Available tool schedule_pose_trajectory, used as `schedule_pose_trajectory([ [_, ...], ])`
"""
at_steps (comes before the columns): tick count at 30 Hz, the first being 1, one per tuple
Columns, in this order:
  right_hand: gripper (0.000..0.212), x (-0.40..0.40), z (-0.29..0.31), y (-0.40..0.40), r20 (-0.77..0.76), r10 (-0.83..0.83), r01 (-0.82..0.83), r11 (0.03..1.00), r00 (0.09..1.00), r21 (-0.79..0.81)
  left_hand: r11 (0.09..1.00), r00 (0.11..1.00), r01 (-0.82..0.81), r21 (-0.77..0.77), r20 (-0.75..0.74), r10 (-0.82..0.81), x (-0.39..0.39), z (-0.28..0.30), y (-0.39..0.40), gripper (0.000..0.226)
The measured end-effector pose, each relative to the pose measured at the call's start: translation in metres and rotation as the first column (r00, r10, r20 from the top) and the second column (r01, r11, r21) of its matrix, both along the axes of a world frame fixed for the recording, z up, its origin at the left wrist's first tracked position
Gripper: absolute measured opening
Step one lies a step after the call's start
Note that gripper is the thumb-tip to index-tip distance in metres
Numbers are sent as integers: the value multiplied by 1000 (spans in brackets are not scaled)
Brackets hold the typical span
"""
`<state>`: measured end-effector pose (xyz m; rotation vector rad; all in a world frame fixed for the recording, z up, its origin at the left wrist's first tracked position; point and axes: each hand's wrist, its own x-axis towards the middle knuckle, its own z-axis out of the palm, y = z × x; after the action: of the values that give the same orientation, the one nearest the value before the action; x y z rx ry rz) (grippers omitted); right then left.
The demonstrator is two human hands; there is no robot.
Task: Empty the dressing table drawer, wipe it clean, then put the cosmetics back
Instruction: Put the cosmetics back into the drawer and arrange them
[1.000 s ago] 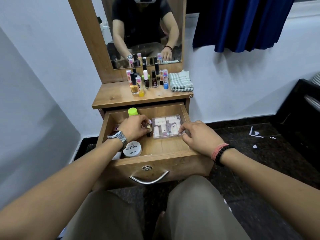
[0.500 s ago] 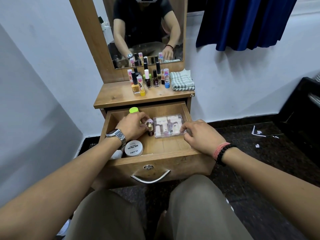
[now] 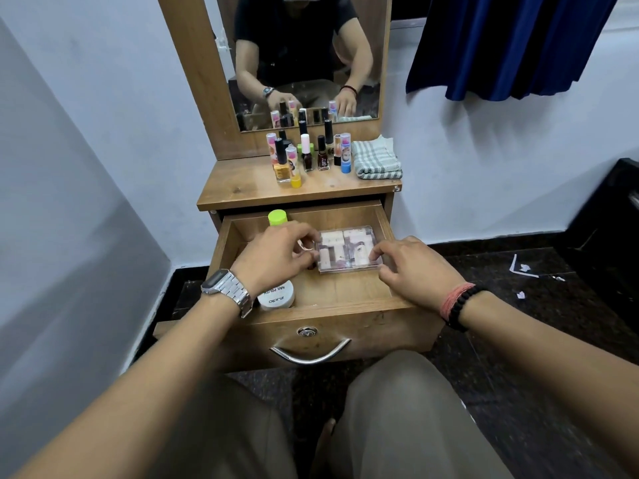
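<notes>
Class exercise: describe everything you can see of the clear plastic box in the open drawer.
The clear plastic box is a flat, rectangular, see-through case holding pale cream and pink items, too small to identify. It looks closed and lies flat on the wooden floor of the drawer, towards the back right. The left hand has its fingertips at the box's left end; the right hand has its fingertips at the right front corner. Whether it is lifted at all cannot be told.

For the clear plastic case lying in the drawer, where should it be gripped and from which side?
Grip the clear case by its two short ends, coming from above. It lies flat on the drawer floor, so only its edges offer purchase. The left hand and right hand are at those ends now.
</notes>
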<state>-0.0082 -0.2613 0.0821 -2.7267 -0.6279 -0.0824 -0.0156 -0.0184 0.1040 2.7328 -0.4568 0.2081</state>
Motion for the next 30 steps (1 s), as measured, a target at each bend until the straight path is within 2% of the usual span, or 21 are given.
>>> schedule_pose_trajectory([
  [5,30,11,11,9,-26,14,-14,1000,1000,28,988,982,153,26,-114,-149,-18,-3,-33,28],
  [10,36,39,38,29,97,-4,-12,987,995,162,985,986,106,-137,-111,-122,-26,-26,-47,24],
  [17,42,103,106,58,272,-169,65,934,947,352,963,990,78,-258,-93,-106,-29,-26,-44,22],
  [19,42,127,117,65,287,-200,100,939,937,328,960,992,45,-277,-102,-76,-28,-27,-43,22],
  [25,31,176,109,79,246,-184,172,983,952,71,954,985,-26,-300,-172,-27,-28,-25,-41,22],
  [30,18,182,96,82,231,-181,170,983,956,68,944,980,-68,-324,-197,3,-28,-21,-38,19],
])
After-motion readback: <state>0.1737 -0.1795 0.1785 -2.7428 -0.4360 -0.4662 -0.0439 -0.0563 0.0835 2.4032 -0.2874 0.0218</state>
